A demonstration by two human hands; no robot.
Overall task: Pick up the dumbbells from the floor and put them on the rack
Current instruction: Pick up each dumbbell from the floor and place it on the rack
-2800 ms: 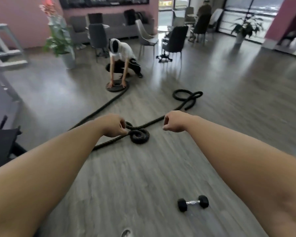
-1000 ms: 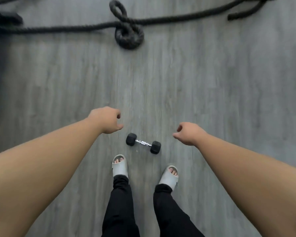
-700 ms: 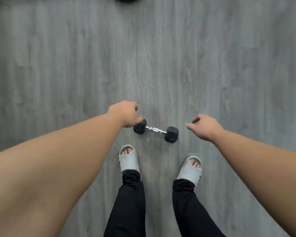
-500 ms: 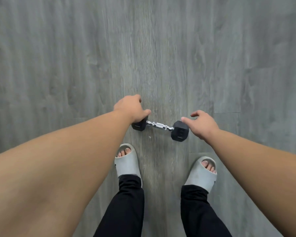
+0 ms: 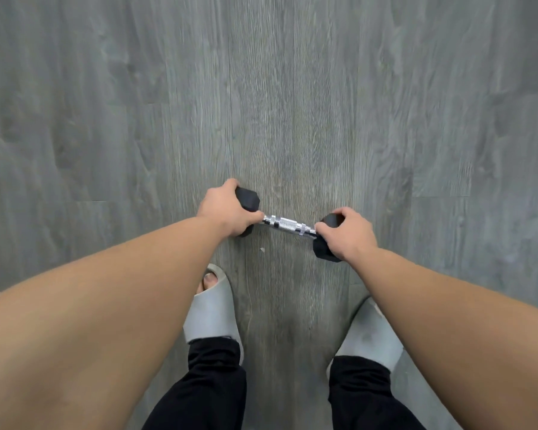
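While left hand [image 5: 227, 212] grips dumbbell [image 5: 288, 225] | right hand [image 5: 348, 235] grips too | no legible markings

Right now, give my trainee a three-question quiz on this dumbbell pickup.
1. True or false: the left hand grips the dumbbell by its chrome handle.
2. What does the right hand grip? A) handle B) black end weight C) slipper
3. What stays bare between the hands?

Key: 1 false, it grips an end weight; 2 B; 3 the chrome handle.
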